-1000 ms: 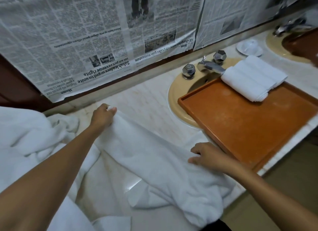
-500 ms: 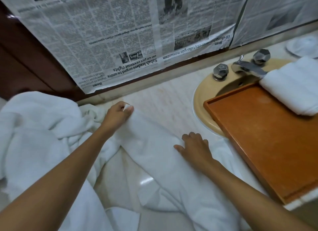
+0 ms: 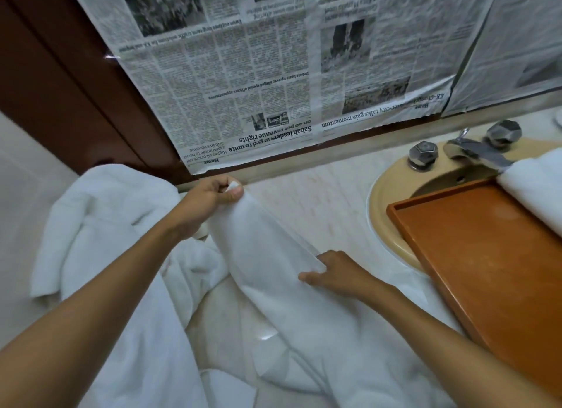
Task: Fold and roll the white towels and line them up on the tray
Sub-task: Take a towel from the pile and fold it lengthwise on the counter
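Now the left hand [image 3: 209, 196] pinches the towel [image 3: 273, 255] corner, the right hand [image 3: 337, 274] grips its edge lower down.

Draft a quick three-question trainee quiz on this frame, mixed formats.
1. True or false: the left hand pinches a corner of the white towel.
2. The tray lies partly over: A) the sink B) a chair C) the floor.
3. Fill in: the hand nearer the tray is the ____.
Key: 1 true; 2 A; 3 right hand.
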A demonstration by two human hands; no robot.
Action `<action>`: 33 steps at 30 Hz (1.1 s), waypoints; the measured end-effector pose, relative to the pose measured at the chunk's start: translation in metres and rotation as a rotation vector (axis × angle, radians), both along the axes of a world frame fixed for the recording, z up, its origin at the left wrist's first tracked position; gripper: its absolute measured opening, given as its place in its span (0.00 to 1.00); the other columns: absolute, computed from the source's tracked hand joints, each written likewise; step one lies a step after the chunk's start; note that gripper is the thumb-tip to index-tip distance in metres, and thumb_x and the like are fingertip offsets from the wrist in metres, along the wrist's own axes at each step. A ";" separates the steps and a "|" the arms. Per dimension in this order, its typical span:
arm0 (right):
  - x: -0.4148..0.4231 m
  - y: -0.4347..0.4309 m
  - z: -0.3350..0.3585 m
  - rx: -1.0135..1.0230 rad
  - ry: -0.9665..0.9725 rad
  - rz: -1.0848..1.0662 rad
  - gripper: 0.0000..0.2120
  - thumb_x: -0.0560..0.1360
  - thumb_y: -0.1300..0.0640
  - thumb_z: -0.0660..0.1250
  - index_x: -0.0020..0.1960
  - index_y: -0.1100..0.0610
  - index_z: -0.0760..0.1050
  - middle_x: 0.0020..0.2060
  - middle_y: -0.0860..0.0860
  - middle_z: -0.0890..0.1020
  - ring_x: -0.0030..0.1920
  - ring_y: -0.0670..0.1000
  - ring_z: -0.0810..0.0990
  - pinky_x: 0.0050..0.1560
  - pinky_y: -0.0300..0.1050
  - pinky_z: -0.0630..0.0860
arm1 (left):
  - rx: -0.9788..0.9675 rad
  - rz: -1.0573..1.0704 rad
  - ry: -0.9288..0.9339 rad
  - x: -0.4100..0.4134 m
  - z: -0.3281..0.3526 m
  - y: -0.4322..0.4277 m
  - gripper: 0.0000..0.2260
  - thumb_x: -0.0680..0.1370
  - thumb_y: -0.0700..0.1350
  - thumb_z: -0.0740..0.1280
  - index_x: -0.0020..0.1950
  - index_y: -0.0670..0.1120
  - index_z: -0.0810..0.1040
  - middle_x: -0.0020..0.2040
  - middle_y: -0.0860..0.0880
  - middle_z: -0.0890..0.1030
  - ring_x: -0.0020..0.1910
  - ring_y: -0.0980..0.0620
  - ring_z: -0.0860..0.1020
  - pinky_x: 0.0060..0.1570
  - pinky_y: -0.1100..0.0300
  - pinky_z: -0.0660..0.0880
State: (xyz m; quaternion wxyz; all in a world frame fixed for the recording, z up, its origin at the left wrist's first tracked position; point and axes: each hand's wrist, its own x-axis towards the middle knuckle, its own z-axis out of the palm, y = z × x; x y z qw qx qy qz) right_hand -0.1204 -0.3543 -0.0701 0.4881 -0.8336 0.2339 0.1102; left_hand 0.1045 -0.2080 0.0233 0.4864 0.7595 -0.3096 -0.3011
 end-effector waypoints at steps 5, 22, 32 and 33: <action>-0.037 -0.007 0.010 0.226 0.094 -0.018 0.16 0.72 0.38 0.70 0.44 0.52 0.78 0.42 0.45 0.83 0.44 0.47 0.82 0.44 0.38 0.75 | 0.009 0.057 0.025 0.008 0.005 -0.002 0.06 0.80 0.42 0.67 0.43 0.43 0.76 0.37 0.48 0.80 0.36 0.52 0.78 0.36 0.64 0.74; -0.128 0.004 0.004 0.692 0.184 -0.165 0.18 0.70 0.43 0.75 0.46 0.58 0.80 0.41 0.51 0.84 0.42 0.48 0.82 0.46 0.44 0.76 | 0.194 0.350 -0.146 0.015 -0.094 -0.056 0.09 0.78 0.48 0.70 0.39 0.47 0.79 0.38 0.49 0.78 0.41 0.50 0.75 0.45 0.56 0.70; -0.121 -0.013 0.028 0.615 0.125 -0.225 0.24 0.67 0.44 0.77 0.52 0.62 0.82 0.52 0.58 0.84 0.53 0.58 0.83 0.60 0.56 0.77 | 0.306 0.168 -0.414 0.033 -0.127 -0.103 0.10 0.78 0.56 0.66 0.51 0.50 0.77 0.46 0.46 0.81 0.47 0.44 0.78 0.47 0.52 0.72; -0.123 -0.009 0.023 0.463 0.198 -0.203 0.21 0.70 0.43 0.75 0.52 0.60 0.82 0.51 0.55 0.85 0.53 0.56 0.83 0.61 0.57 0.77 | 0.347 0.149 -0.458 0.035 -0.132 -0.109 0.12 0.78 0.57 0.65 0.54 0.50 0.77 0.49 0.45 0.81 0.49 0.43 0.78 0.47 0.52 0.71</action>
